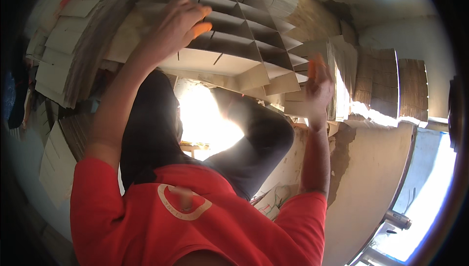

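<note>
A cardboard divider grid (229,26) of slotted strips crossing one another stands in front of my legs. My left hand (178,27) hovers over its left part, with orange covers on two fingertips. Thumb and fingers are apart there, with nothing seen between them. Past the grid's right end is my right hand (320,90), beside a stack of upright cardboard sheets (344,65). Its orange-covered fingertips point away from me and are blurred, so a grip on anything cannot be made out. A slotted cardboard strip (210,60) forms the grid's near side.
Tall stacks of slotted cardboard (80,36) rise at the left. More cardboard lies behind the grid, and further bundles (383,80) stand along the right. Bright light falls between my legs. A metal cylinder (398,219) shows at the lower right.
</note>
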Demonstrator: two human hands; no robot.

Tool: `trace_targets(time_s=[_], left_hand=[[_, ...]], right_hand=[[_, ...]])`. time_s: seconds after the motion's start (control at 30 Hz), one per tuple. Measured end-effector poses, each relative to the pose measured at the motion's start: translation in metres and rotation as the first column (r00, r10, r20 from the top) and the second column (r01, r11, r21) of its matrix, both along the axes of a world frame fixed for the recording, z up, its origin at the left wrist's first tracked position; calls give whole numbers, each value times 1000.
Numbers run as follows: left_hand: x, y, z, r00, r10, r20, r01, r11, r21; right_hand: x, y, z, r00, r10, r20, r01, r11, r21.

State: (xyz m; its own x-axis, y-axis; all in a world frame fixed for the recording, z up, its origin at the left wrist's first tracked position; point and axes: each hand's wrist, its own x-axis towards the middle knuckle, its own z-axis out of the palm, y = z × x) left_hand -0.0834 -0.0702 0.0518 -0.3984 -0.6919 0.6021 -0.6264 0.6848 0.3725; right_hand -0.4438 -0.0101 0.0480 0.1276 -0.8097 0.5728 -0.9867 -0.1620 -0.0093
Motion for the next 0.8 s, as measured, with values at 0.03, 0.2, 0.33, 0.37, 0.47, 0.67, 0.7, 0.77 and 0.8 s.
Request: trace_targets(time_s=[0.03,0.2,0.33,0.37,0.47,0.67,0.7,0.77,0.8], left_hand=[[2,12,1,1000,-18,-12,18,1000,6],[19,46,-21,999,37,-15,-37,998,48],[21,51,-25,996,88,-18,-87,995,43],[22,51,-26,996,88,-22,-87,995,40],[27,53,-26,992,124,-31,-123,992,36],[30,52,-26,993,120,-18,-118,990,75],[30,52,-27,992,117,-37,-114,990,81],[29,52,-28,990,112,-83,-106,992,68],[26,52,-28,988,108,-110,-103,993,49]], right_hand=[[-21,6,-7,989,-114,-95,104,989,-104],[-82,42,-38,854,-444,-272,492,858,144],[-105,34,-36,895,-391,-215,438,863,252],[-108,36,-34,889,-437,-134,457,846,275],[-98,32,-17,839,-542,36,497,792,354],[-106,32,-22,798,-591,117,535,784,315],[-106,31,-20,790,-591,166,523,789,322],[-111,29,-16,760,-552,343,468,831,301],[-116,30,-14,729,-505,462,428,863,268]])
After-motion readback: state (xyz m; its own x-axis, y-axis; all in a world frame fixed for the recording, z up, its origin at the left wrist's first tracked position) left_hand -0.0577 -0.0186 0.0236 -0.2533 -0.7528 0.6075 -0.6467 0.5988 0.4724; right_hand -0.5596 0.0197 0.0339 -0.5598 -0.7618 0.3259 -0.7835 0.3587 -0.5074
